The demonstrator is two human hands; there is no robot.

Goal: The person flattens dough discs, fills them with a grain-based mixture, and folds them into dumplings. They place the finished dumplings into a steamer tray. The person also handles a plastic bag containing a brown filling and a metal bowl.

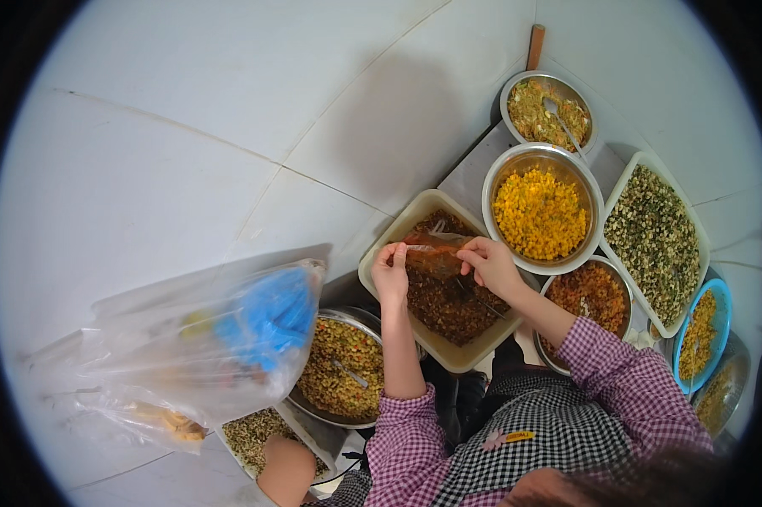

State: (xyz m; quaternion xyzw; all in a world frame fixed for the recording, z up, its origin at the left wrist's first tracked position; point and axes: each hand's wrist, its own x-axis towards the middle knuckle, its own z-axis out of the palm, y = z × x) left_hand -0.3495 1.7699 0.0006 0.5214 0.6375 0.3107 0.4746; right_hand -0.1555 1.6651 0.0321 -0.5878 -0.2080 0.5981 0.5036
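Note:
My left hand pinches one side of a clear plastic bag between thumb and fingers. The bag's other side is gripped by my right hand. Stretched between both hands, it hangs over a cream plastic tub of dark brown chopped food. Reddish-brown colour shows in the bag, but I cannot tell whether it is filling or the food seen through the film. A thin metal handle sticks out of the brown food, partly hidden. Close beyond my right hand stands a steel bowl of yellow corn-like kernels.
A steel bowl of shredded food with a spoon stands at the back. Right are a white tray of chopped greens, an orange-red mix and a blue basin. Left are a large plastic bag, a steel basin and another person's arm.

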